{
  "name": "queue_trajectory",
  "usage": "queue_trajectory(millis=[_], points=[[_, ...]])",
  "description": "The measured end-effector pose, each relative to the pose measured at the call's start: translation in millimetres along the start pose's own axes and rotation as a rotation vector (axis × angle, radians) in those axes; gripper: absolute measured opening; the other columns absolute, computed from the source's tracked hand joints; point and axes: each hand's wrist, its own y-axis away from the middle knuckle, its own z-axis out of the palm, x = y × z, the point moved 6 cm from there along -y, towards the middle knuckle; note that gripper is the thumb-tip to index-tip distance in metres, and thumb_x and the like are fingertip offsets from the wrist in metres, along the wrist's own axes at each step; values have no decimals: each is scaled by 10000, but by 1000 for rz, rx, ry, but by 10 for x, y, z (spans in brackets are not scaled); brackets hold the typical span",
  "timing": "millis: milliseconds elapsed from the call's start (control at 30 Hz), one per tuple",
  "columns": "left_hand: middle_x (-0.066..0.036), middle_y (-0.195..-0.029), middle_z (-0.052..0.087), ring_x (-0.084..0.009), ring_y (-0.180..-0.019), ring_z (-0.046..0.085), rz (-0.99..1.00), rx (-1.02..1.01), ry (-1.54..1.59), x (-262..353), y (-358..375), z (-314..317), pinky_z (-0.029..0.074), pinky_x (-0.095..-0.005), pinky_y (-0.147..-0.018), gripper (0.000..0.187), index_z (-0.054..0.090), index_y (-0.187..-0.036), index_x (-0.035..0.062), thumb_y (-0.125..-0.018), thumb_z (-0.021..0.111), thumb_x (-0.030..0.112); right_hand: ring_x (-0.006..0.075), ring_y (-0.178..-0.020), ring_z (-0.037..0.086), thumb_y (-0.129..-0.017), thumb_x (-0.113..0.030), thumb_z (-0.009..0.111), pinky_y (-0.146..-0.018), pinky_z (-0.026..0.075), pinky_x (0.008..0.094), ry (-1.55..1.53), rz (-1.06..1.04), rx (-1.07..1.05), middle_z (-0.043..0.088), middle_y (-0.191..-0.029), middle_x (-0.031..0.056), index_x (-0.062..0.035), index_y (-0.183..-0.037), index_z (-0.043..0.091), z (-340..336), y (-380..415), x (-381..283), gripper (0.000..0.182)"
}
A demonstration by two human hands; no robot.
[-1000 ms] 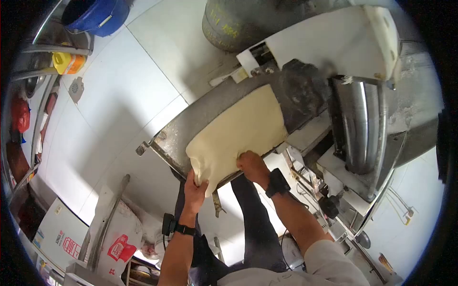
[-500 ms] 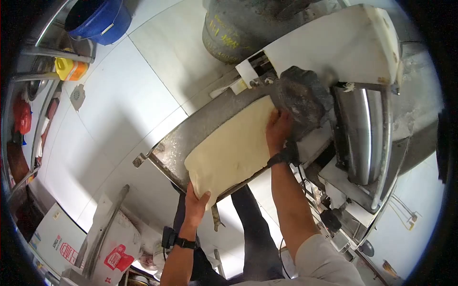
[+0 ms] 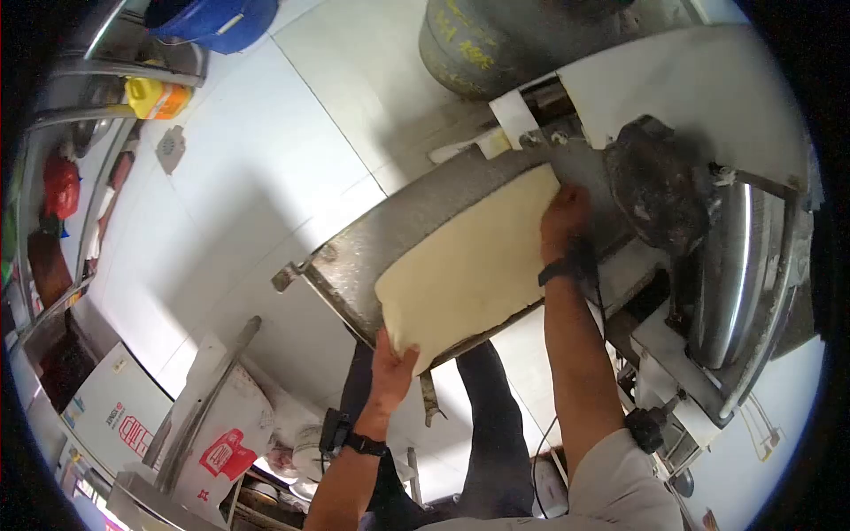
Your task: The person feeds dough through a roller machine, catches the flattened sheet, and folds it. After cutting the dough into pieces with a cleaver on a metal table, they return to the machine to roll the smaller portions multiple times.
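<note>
A long, pale sheet of dough (image 3: 474, 257) lies on the grey metal tray (image 3: 354, 234) of a machine with a steel roller. My left hand (image 3: 391, 367) grips the sheet's near left corner, thumb on top and fingers partly hidden underneath. At the opposite end, my right hand (image 3: 565, 217) curls around the right edge of the dough, its fingertips partly out of sight. A dark, lumpy cover or bag (image 3: 660, 181) sits on the machine just beyond my right hand. The shiny steel roller (image 3: 735, 274) stands farther right.
A grey gas cylinder (image 3: 469, 49) with yellow writing stands behind the tray. On the white tiled floor (image 3: 257, 133) at upper left are a blue bucket (image 3: 221, 22) and a yellow container (image 3: 158, 97). A black knob (image 3: 645, 429) sticks out near my right elbow.
The camera view has shifted, so the tray, dough and machine appear farther right and the bucket higher. Both hands keep their places on the dough, which shows no clear movement along the tray.
</note>
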Motion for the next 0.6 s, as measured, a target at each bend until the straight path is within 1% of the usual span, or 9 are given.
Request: queue_trajectory(millis=[33,67,100,167,267,400,500,567,600], points=[[-95,-1255,520,-163,-1170,489,-3,-26,85,-9,-34,22,435,-308,-956,483,379,-1374,31,-930,570,19,390,-750,558,-993,-272,464,-701,434,464,188,-8,56,562,-802,219,42,-853,547,-18,-36,-168,354],[-102,-1267,513,-174,-1172,493,59,-18,-52,41,-63,13,432,-320,-969,542,348,-1402,27,-918,590,26,370,-738,562,-990,-256,465,-709,436,465,376,-16,107,561,-798,215,45,-846,540,-32,-58,-296,342],[-102,-1267,513,-174,-1172,493,65,-6,-52,51,-36,-1,432,-320,-969,542,348,-1402,27,-918,590,26,370,-738,562,-990,-256,465,-709,436,465,365,-22,104,561,-798,215,45,-846,540,-51,-76,-350,342],[-124,-1296,498,-194,-1183,491,-90,16,0,14,-63,-7,422,-337,-990,599,317,-1428,21,-903,605,38,326,-753,570,-982,-284,499,-712,438,463,524,160,28,567,-809,189,39,-862,553,-98,-154,-348,349],[-148,-1321,481,-213,-1187,495,110,128,-222,124,-96,-29,421,-343,-998,628,295,-1443,16,-895,601,43,325,-830,595,-950,-320,572,-756,453,450,210,337,-186,589,-875,171,25,-947,569,-259,-37,-785,345],[-159,-1341,462,-225,-1193,488,116,147,-203,226,-114,35,416,-339,-1001,657,278,-1454,11,-884,602,47,333,-918,603,-906,-302,652,-815,463,428,366,171,-186,613,-972,166,4,-1075,569,-390,108,-888,359],[-187,-1341,482,-259,-1203,510,80,150,-180,183,-66,18,419,-345,-1005,676,268,-1459,3,-872,603,39,376,-1037,572,-852,-244,724,-931,451,446,57,331,-233,617,-1093,185,-24,-1177,558,-346,169,-772,426],[-226,-1332,503,-299,-1209,531,76,205,-325,135,-11,-55,425,-359,-1008,692,263,-1459,-5,-865,613,44,395,-1109,523,-833,-200,732,-959,426,482,451,71,-67,587,-1131,191,-54,-1178,559,-491,179,-1309,413],[-226,-1332,503,-299,-1209,531,69,210,-326,139,-6,-86,425,-359,-1008,692,263,-1459,-5,-865,613,44,395,-1109,523,-833,-200,732,-959,426,482,449,72,-76,587,-1131,191,-54,-1178,559,-478,293,-1410,413]])
